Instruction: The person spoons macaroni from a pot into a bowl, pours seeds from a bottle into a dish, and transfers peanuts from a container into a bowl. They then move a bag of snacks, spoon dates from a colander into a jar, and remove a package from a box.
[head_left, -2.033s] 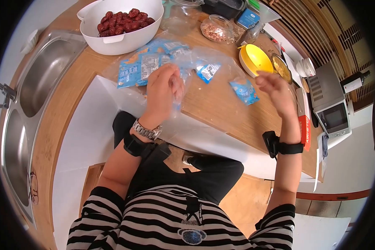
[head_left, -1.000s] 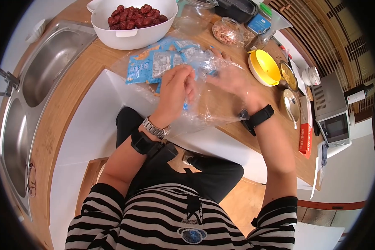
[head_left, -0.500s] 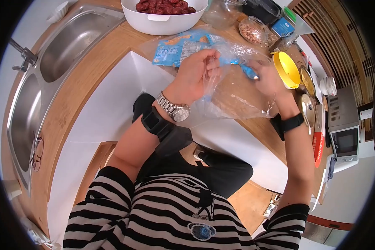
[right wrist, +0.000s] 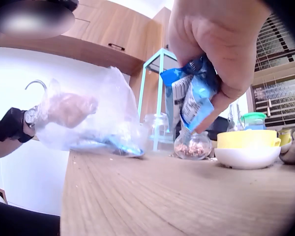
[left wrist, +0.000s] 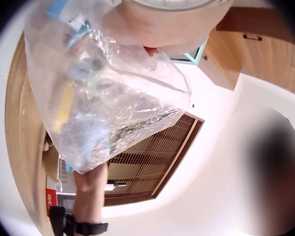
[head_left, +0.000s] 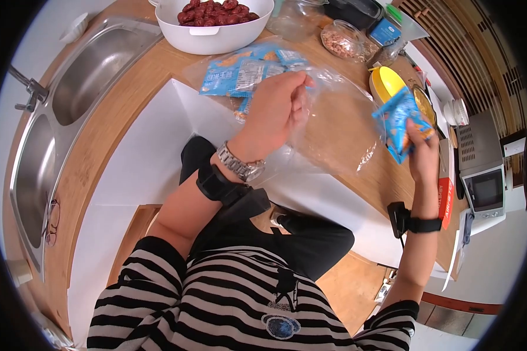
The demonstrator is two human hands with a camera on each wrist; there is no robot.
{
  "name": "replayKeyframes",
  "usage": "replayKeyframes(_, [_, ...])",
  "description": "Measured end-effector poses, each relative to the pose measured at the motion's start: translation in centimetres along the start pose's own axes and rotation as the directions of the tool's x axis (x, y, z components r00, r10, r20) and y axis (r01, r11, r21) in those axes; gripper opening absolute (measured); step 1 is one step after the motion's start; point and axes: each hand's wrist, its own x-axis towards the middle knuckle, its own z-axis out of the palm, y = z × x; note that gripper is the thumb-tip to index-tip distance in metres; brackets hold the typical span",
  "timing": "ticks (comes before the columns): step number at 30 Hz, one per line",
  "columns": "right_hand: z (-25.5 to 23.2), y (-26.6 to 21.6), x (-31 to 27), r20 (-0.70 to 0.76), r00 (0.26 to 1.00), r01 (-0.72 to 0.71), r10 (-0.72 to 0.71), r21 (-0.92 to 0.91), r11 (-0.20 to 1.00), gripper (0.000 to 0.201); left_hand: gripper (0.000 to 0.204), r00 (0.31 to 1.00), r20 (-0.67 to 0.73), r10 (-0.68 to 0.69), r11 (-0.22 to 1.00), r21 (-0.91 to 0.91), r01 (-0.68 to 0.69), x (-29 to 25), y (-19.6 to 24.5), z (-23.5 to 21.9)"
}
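My left hand (head_left: pixel 278 111) grips a clear plastic bag (head_left: pixel 341 126) with curled fingers, the film spreading rightward over the counter edge. Several blue snack packets (head_left: pixel 225 79) lie with the bag, left of that hand. In the right wrist view the film (right wrist: pixel 120 103) hangs around the left hand (right wrist: pixel 71 110). On the right, my right hand (head_left: pixel 423 153) pinches blue snack packets (head_left: pixel 399 120) between thumb and fingers, raised above the counter. Seen close, the bunched packets (right wrist: pixel 192 101) show a barcode, with the fingers covering their upper part.
A white basin (head_left: pixel 216 36) of red dates stands at the back left, by the steel sink (head_left: pixel 99 73). Behind the bag is a glass jar (head_left: pixel 341 42) of pinkish nuts. A yellow bowl (head_left: pixel 386 82) stands near the right hand, with a red box (head_left: pixel 445 196) farther right.
My right hand reached in to the bag, took hold of blue packets and drew them out to the right. The left hand keeps its grip on the bag.
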Motion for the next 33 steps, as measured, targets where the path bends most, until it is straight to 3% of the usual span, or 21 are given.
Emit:
replayKeyframes(2, [-1.6, -1.4, -1.0, -0.040, 0.995, -0.077, 0.091, 0.269, 0.960, 0.032, 0.020, 0.998, 0.006, 0.058, 0.992, 0.112, -0.059, -0.6, -0.1, 0.7])
replayKeyframes(4, [-2.3, -3.7, -2.5, 0.029, 0.993, -0.120, 0.119, 0.415, 0.902, 0.033, 0.022, 0.994, 0.017, 0.112, 0.968, 0.222, -0.113, -1.2, -0.2, 1.5])
replayKeyframes(6, [-2.3, -4.8, -4.1, 0.086, 0.991, -0.135, 0.107, 0.482, 0.866, 0.035, 0.022, 0.953, 0.069, 0.295, 0.847, 0.443, -0.294, -1.6, -0.5, 2.2])
replayKeyframes(7, [-1.4, -5.5, -5.0, 0.038, 0.992, -0.127, 0.123, 0.436, 0.891, 0.035, 0.022, 0.954, 0.069, 0.292, 0.848, 0.442, -0.292, -1.8, -0.6, 2.4])
replayKeyframes(8, [-0.4, -6.2, -6.0, 0.026, 0.993, -0.117, 0.115, 0.354, 0.928, 0.037, 0.021, 0.919, 0.125, 0.374, 0.744, 0.551, -0.378, -1.9, -0.7, 2.6])
replayKeyframes(9, [0.4, -6.4, -6.7, 0.075, 0.988, -0.153, 0.136, 0.306, 0.940, 0.036, 0.020, 0.875, 0.191, 0.444, 0.616, 0.644, -0.453, -2.1, -0.9, 2.7])
replayKeyframes(10, [1.3, -6.6, -7.2, 0.124, 0.979, -0.187, 0.159, 0.256, 0.948, 0.036, 0.020, 0.875, 0.190, 0.444, 0.618, 0.643, -0.453, -2.4, -1.0, 3.0])
replayKeyframes(12, [3.0, -7.0, -7.8, 0.333, 0.942, -0.021, 0.035, -0.043, 0.999, 0.032, 0.018, 0.812, 0.286, 0.509, 0.472, 0.696, -0.541, -3.1, -1.3, 3.4])
replayKeyframes(13, [4.2, -7.6, -7.8, 0.404, 0.913, 0.017, 0.053, -0.167, 0.986, 0.029, 0.018, 0.811, 0.284, 0.511, 0.472, 0.696, -0.541, -3.5, -1.3, 3.6])
replayKeyframes(16, [6.0, -6.4, -7.2, 0.491, 0.870, 0.150, 0.047, -0.353, 0.923, 0.028, 0.017, 0.760, 0.412, 0.503, 0.341, 0.713, -0.613, -4.1, -1.3, 3.8])
replayKeyframes(17, [6.4, -6.2, -7.0, 0.496, 0.867, 0.154, 0.047, -0.356, 0.922, 0.028, 0.018, 0.699, 0.487, 0.523, 0.241, 0.703, -0.670, -4.2, -1.4, 3.9])
replayKeyframes(18, [6.9, -6.0, -6.8, 0.520, 0.833, 0.060, 0.187, -0.421, 0.905, 0.026, 0.020, 0.635, 0.559, 0.533, 0.137, 0.683, -0.717, -4.1, -1.6, 3.9])
replayKeyframes(19, [7.4, -5.8, -6.5, 0.532, 0.782, -0.028, 0.324, -0.489, 0.872, 0.025, 0.022, 0.628, 0.573, 0.526, 0.113, 0.685, -0.720, -4.0, -2.0, 3.8])
replayKeyframes(20, [8.0, -5.0, -6.2, 0.537, 0.779, -0.021, 0.324, -0.495, 0.869, 0.025, 0.022, 0.627, 0.567, 0.535, 0.114, 0.687, -0.718, -4.0, -2.2, 3.8])
replayKeyframes(22, [9.5, -3.8, -5.7, 0.374, 0.850, -0.350, 0.372, -0.127, 0.928, 0.024, 0.021, 0.581, 0.634, 0.510, 0.042, 0.657, -0.753, -4.0, -2.4, 3.9])
replayKeyframes(23, [10.4, -3.8, -5.5, 0.386, 0.838, -0.483, 0.385, 0.199, 0.853, 0.025, 0.022, 0.568, 0.640, 0.517, 0.022, 0.653, -0.757, -4.1, -2.5, 4.0])
replayKeyframes(27, [14.4, -5.4, -3.1, 0.340, 0.864, -0.428, 0.372, 0.106, 0.898, 0.027, 0.026, 0.563, 0.658, 0.500, 0.016, 0.643, -0.766, -4.4, -2.5, 4.4])
replayKeyframes(29, [16.5, -3.2, -1.3, 0.588, 0.696, -0.708, 0.413, 0.465, 0.532, 0.028, 0.028, 0.514, 0.656, 0.552, 0.047, 0.591, -0.805, -4.3, -2.9, 4.4])
replayKeyframes(30, [17.5, -1.9, -0.3, 0.592, 0.693, -0.710, 0.411, 0.462, 0.532, 0.028, 0.028, 0.515, 0.655, 0.553, 0.044, 0.594, -0.803, -4.5, -2.8, 4.4])
replayKeyframes(32, [19.5, -0.4, 0.9, 0.391, 0.876, -0.400, 0.282, 0.262, 0.878, 0.026, 0.030, 0.546, 0.701, 0.459, -0.008, 0.618, -0.786, -5.0, -2.6, 4.5])
replayKeyframes(33, [20.1, -0.5, 1.1, 0.394, 0.875, -0.401, 0.282, 0.262, 0.878, 0.026, 0.030, 0.536, 0.670, 0.513, 0.026, 0.613, -0.790, -4.9, -3.2, 4.5])
